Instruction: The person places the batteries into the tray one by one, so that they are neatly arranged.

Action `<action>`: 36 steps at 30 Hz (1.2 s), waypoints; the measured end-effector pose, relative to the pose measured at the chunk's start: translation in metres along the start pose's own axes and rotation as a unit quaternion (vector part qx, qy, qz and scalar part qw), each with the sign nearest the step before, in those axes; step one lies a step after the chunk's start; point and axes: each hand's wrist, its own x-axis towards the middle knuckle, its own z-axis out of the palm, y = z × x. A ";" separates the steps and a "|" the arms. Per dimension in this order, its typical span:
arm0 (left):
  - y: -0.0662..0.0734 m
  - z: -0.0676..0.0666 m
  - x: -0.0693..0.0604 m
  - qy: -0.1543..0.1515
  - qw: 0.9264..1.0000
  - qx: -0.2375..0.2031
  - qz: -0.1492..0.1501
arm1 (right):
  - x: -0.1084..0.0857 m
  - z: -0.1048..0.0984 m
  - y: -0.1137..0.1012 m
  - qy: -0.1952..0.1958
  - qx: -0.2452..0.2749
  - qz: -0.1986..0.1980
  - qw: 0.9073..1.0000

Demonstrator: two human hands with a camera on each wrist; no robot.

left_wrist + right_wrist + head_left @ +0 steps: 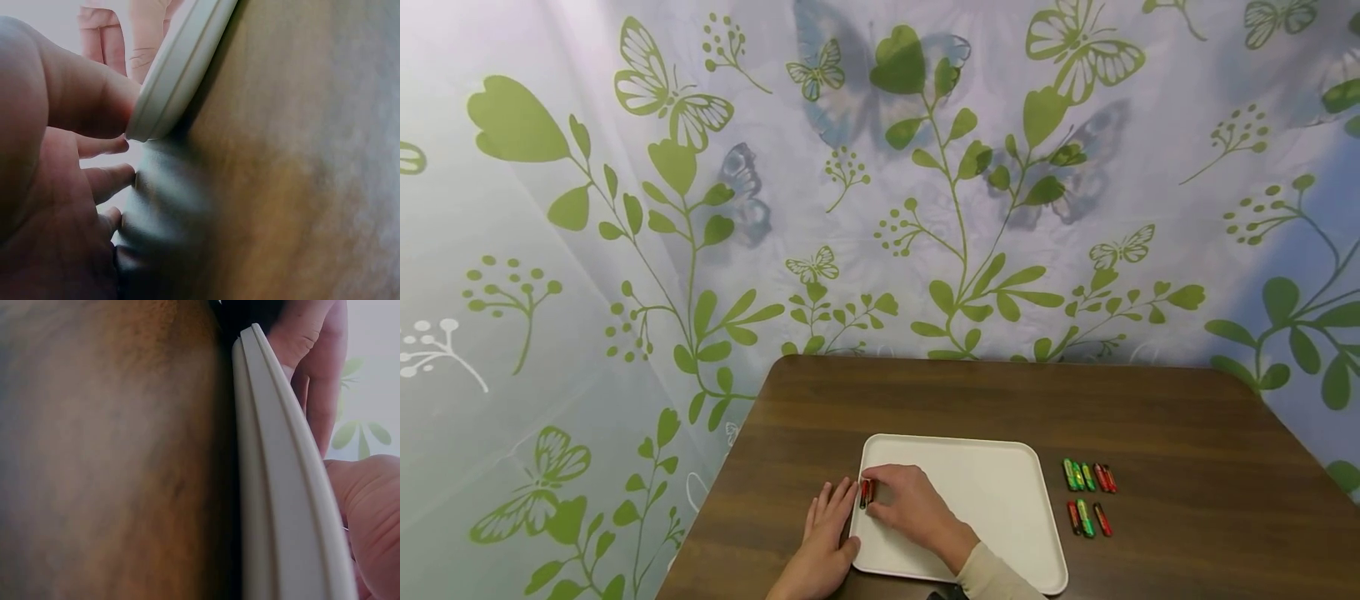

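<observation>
Two small red-and-black batteries (867,493) lie side by side at the left rim of a white tray (985,500). My right hand (917,504) reaches across the tray and holds them between index finger and thumb. Flat beside the tray's left edge lies my left hand (823,546), fingers extended, thumb against the rim. In the left wrist view, that thumb touches the tray's side (175,75). The right wrist view has the tray's outer side (281,456) in front of part of my right hand (381,512); the batteries are hidden there.
Right of the tray on the brown wooden table (970,400) are more batteries in two rows. The far row has green batteries (1078,475) and red ones (1105,477); the near row has a green battery (1086,517) between red-and-black ones. A patterned curtain (850,208) hangs behind.
</observation>
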 end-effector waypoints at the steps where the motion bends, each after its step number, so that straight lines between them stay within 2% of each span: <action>1: 0.000 0.000 0.000 -0.001 1.000 0.000 -0.001 | 0.000 0.000 0.000 -0.001 -0.003 0.000 1.000; 9: 0.002 0.000 0.000 0.001 1.000 -0.001 -0.007 | 0.002 -0.002 -0.003 -0.013 -0.011 0.003 1.000; 18: -0.003 0.002 0.002 0.001 1.000 0.004 -0.008 | -0.003 -0.006 -0.003 0.005 -0.012 0.000 1.000; 22: -0.004 0.002 0.002 0.002 1.000 0.006 -0.013 | -0.007 -0.014 -0.002 0.014 0.000 0.004 1.000; 31: -0.002 0.002 0.004 -0.006 1.000 -0.002 -0.025 | -0.021 -0.040 0.007 0.016 0.032 0.044 0.998; 36: -0.001 0.002 0.004 -0.005 1.000 0.000 -0.024 | -0.030 -0.055 0.014 0.039 0.042 0.048 0.997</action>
